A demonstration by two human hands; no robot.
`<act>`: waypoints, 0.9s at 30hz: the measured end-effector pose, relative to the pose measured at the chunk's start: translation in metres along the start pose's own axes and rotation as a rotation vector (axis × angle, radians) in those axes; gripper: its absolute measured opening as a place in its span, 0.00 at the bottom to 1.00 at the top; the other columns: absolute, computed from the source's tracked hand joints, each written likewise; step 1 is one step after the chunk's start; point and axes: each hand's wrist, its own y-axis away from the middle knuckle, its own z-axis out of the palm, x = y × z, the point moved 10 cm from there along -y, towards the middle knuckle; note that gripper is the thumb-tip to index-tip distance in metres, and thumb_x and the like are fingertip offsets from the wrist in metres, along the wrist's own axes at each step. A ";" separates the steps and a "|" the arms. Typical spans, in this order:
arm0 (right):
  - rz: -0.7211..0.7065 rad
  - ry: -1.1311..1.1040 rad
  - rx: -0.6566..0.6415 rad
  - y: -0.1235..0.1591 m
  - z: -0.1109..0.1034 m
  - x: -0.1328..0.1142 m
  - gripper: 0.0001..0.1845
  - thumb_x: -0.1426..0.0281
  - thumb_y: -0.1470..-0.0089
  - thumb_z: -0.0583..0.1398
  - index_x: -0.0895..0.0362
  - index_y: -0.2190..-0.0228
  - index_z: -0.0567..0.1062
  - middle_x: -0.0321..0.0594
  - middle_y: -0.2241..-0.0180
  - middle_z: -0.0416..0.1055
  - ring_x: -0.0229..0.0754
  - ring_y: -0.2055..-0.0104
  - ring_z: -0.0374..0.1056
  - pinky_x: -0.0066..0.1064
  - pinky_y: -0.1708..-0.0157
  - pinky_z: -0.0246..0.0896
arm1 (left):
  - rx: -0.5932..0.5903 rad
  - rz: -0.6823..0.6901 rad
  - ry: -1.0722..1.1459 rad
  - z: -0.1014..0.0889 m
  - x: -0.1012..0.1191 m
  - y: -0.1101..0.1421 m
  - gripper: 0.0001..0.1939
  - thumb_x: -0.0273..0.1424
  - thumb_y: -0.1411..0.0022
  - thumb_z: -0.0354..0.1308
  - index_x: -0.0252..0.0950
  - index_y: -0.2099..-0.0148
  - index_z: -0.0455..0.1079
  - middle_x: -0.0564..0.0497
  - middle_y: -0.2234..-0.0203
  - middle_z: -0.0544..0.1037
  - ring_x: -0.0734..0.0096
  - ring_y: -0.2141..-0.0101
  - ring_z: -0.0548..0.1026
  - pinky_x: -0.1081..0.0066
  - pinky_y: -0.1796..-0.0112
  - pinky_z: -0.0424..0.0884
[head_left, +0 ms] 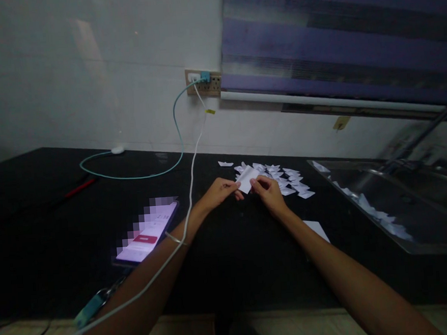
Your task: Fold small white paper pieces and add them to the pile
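Observation:
Between my hands, above the black counter, is a small white sheet of paper (248, 178) with a crease or folded edge along its top. My left hand (224, 190) pinches its left edge between thumb and fingers. On the opposite edge, my right hand (266, 189) grips the paper, thumb on the near face. Just behind it lie several folded white paper boats (291, 178), grouped close together, and one more paper boat (226, 164) sits apart at the left. Partly hidden by my right forearm is a flat white stack or sheet of paper (317, 230).
A lit phone (147, 234) lies left of my left forearm, near a teal key fob (91, 308). A white cable (192, 182) hangs from the wall socket (204, 82) across my left arm. More paper boats (380, 215) line the sink's edge (364, 211) at right.

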 end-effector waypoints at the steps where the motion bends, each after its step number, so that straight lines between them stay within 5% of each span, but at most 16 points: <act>1: 0.020 -0.033 -0.013 0.001 0.002 0.002 0.21 0.51 0.45 0.64 0.53 0.77 0.72 0.35 0.78 0.71 0.42 0.73 0.67 0.34 0.68 0.61 | 0.002 0.003 0.003 0.000 0.000 0.000 0.24 0.48 0.35 0.59 0.33 0.70 0.81 0.43 0.73 0.83 0.67 0.70 0.79 0.66 0.61 0.72; 8: 0.059 -0.056 -0.048 0.001 0.007 0.009 0.19 0.53 0.47 0.65 0.54 0.78 0.72 0.35 0.79 0.71 0.40 0.75 0.66 0.33 0.71 0.58 | -0.003 -0.087 0.046 0.002 -0.009 -0.001 0.23 0.48 0.36 0.59 0.34 0.72 0.75 0.48 0.79 0.78 0.74 0.78 0.70 0.72 0.75 0.59; 14: 0.060 -0.037 -0.151 0.002 0.017 0.011 0.20 0.56 0.46 0.65 0.54 0.80 0.69 0.35 0.79 0.70 0.39 0.75 0.64 0.32 0.72 0.56 | 0.084 -0.071 0.076 -0.009 -0.010 0.001 0.23 0.50 0.39 0.62 0.34 0.71 0.74 0.55 0.83 0.70 0.78 0.81 0.61 0.73 0.77 0.52; 27: 0.093 0.017 -0.259 0.005 0.028 0.013 0.22 0.54 0.47 0.65 0.54 0.80 0.66 0.33 0.79 0.64 0.37 0.76 0.59 0.31 0.73 0.51 | 0.059 -0.105 0.087 -0.003 -0.012 0.003 0.28 0.56 0.40 0.61 0.33 0.70 0.72 0.52 0.79 0.75 0.73 0.78 0.71 0.73 0.75 0.66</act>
